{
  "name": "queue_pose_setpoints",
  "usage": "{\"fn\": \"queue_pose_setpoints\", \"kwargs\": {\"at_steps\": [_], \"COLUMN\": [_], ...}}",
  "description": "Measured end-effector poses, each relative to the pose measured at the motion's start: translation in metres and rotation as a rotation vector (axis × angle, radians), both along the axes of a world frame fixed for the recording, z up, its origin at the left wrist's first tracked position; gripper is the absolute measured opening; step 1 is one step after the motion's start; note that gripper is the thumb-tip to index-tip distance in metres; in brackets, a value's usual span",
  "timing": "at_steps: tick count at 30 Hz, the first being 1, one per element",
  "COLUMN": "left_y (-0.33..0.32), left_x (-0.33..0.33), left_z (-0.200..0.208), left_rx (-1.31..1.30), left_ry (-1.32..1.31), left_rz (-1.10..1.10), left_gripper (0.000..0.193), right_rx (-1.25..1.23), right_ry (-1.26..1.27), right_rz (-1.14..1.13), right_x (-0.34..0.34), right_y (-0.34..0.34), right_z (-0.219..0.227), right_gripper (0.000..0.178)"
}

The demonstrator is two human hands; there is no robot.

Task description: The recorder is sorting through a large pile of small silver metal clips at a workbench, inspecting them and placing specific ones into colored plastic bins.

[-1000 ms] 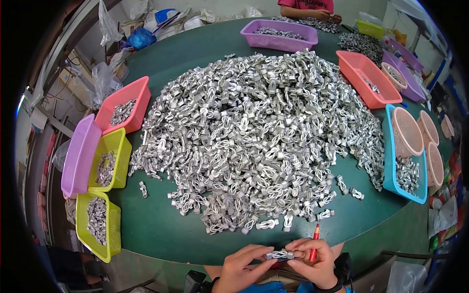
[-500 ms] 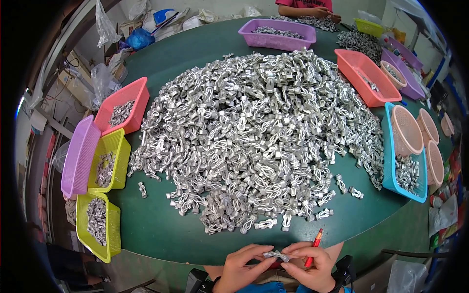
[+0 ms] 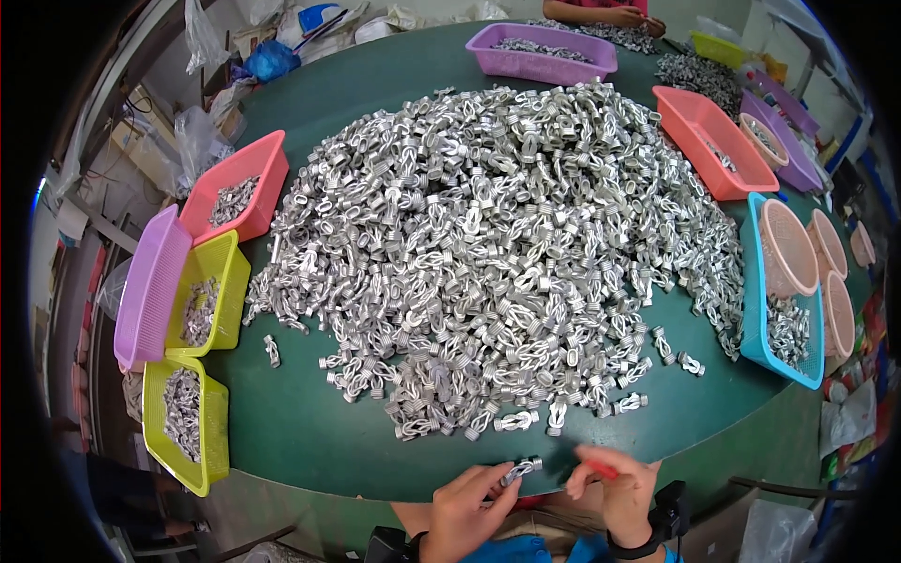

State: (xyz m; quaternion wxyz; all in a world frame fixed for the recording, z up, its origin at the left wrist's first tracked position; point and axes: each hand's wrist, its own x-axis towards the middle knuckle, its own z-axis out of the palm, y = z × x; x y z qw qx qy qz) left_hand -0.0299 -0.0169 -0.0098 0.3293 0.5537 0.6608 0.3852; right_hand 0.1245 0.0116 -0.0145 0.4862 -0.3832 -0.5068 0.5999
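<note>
At the near edge of the green table, my left hand [image 3: 467,509] pinches a small silver metal fitting [image 3: 522,470] with ribbed ends and a looped middle. To its right, apart from the fitting, my right hand [image 3: 625,495] has its fingers curled round a red pen [image 3: 601,467], which is slightly blurred and mostly covered by them. Beyond both hands spreads a large heap of the same silver fittings [image 3: 507,253]. Several loose ones lie along its front edge, among them a fitting [image 3: 516,421] just ahead of my hands.
Yellow-green baskets [image 3: 214,441], a purple basket [image 3: 141,291] and a pink basket [image 3: 272,188] line the left side. On the right are a blue basket [image 3: 793,368] with peach bowls and a coral basket [image 3: 699,141]. Another person's hands [image 3: 648,22] work at the far side.
My right hand has let go of the fitting and moved away to the right, with the pen swung down from upright. My left hand keeps the fitting, now raised slightly forward.
</note>
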Motion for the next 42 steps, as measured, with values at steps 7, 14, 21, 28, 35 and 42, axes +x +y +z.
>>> {"fn": "queue_pose_setpoints", "kwargs": {"at_steps": [7,14,21,28,35,42], "left_y": [0.001,-0.003,0.006,-0.004,0.009,0.017], "left_x": [0.001,-0.004,-0.005,0.003,0.038,0.037], "left_z": [-0.007,-0.001,-0.002,0.012,0.019,0.035], "left_rx": [0.015,0.003,-0.066,-0.080,-0.130,-0.068], "left_ry": [-0.041,-0.067,-0.063,-0.317,-0.524,-0.495], "left_rz": [0.001,0.017,0.007,0.106,-0.218,-0.449], "left_gripper": [0.019,0.020,0.019,0.019,0.026,0.029], "right_rx": [-0.025,0.042,0.071,0.170,0.182,0.465], "right_ry": [-0.233,-0.450,-0.420,-0.397,-0.242,-0.645], "right_rz": [-0.034,0.053,-0.085,0.044,-0.126,-0.805], "right_x": [-0.030,-0.037,-0.033,-0.006,0.029,0.142], "right_y": [-0.003,-0.001,-0.004,-0.002,-0.007,0.060], "right_z": [-0.003,0.004,-0.013,0.014,0.033,0.084], "right_gripper": [0.010,0.017,0.015,0.030,0.028,0.026]}}
